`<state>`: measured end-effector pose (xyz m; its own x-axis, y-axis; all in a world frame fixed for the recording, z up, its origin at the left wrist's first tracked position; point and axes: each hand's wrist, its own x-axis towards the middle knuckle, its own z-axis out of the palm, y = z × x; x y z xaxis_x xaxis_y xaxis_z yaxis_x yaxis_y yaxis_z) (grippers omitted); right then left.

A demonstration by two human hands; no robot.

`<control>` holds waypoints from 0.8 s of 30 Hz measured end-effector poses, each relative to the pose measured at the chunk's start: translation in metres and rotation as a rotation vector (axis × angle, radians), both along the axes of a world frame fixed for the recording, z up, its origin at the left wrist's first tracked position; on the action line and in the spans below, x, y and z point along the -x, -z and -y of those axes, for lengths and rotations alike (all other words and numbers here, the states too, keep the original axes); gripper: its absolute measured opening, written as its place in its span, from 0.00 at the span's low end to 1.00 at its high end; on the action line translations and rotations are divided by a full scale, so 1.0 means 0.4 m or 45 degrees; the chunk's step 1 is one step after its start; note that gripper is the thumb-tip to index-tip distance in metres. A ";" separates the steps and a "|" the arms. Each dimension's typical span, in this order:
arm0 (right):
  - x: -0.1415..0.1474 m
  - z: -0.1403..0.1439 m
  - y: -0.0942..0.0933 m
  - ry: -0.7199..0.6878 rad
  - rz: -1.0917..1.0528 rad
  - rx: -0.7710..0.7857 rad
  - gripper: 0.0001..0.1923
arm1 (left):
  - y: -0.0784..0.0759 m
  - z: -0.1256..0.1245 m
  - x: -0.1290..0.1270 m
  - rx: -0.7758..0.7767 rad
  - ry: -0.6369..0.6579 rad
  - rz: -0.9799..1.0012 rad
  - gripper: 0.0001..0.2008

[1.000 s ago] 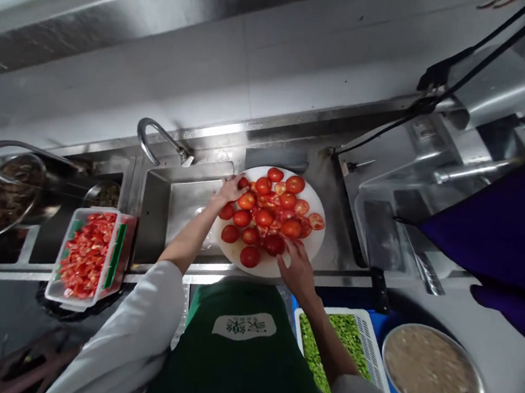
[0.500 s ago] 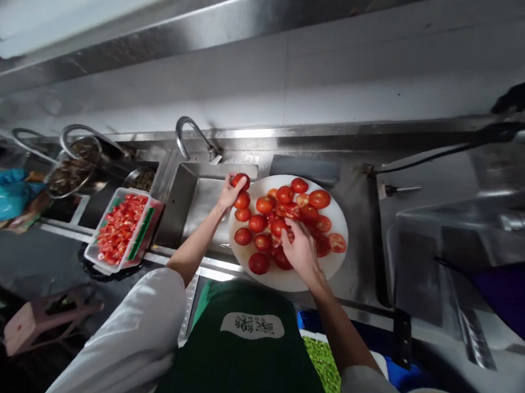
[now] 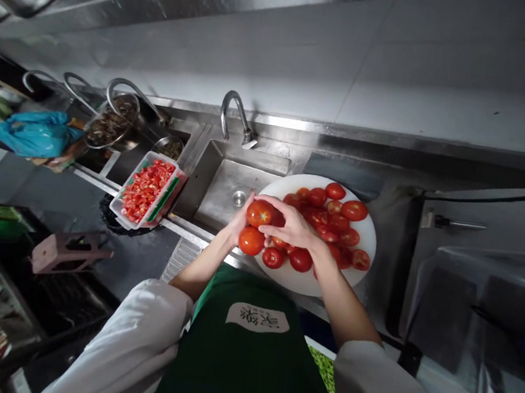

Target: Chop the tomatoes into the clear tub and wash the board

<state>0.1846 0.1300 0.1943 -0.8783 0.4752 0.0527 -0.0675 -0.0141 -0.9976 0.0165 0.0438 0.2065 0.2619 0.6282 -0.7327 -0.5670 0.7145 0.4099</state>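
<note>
Two red tomatoes are gathered between my hands at the left edge of a round white board (image 3: 366, 229). My left hand (image 3: 238, 220) cups them from the left, its fingers partly hidden behind them. My right hand (image 3: 294, 225) curls over the upper tomato (image 3: 259, 213) from the right, thumb along its lower side. Just below it, the lower tomato (image 3: 251, 241) rests against my left palm. Whole tomatoes and cut halves lie on the board, among them a whole tomato (image 3: 300, 260) near its front and a cut half (image 3: 360, 259) at its right.
A steel sink (image 3: 225, 192) with a faucet (image 3: 236, 115) lies left of the board. Beyond it stands a clear tub (image 3: 179, 183) of diced tomato. Metal bowls and a blue bag (image 3: 37, 133) are farther left. A cleaver handle (image 3: 409, 359) shows at lower right.
The view has turned left. My right hand has moved from the tomato pile to my left hand, and both now hold tomatoes together at the board's left edge.
</note>
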 end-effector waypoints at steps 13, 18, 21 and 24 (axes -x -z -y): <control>-0.195 0.006 0.085 0.771 0.342 -0.286 0.36 | 0.073 0.007 0.063 -0.534 0.376 -0.800 0.41; -0.312 -0.078 0.169 0.815 0.920 -0.568 0.34 | 0.170 -0.001 0.124 -0.592 0.795 -1.732 0.39; -0.309 -0.095 0.208 0.724 1.162 -0.699 0.34 | 0.218 0.001 0.080 -0.506 1.118 -1.871 0.45; -0.273 -0.085 0.245 0.582 1.235 -0.769 0.32 | 0.254 0.012 0.027 -0.471 1.268 -1.897 0.42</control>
<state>0.2937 0.1642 0.0961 -0.4356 0.8750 -0.2111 0.8277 0.2973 -0.4759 0.0056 0.0391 0.1049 -0.0687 0.8296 -0.5541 0.9056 0.2849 0.3142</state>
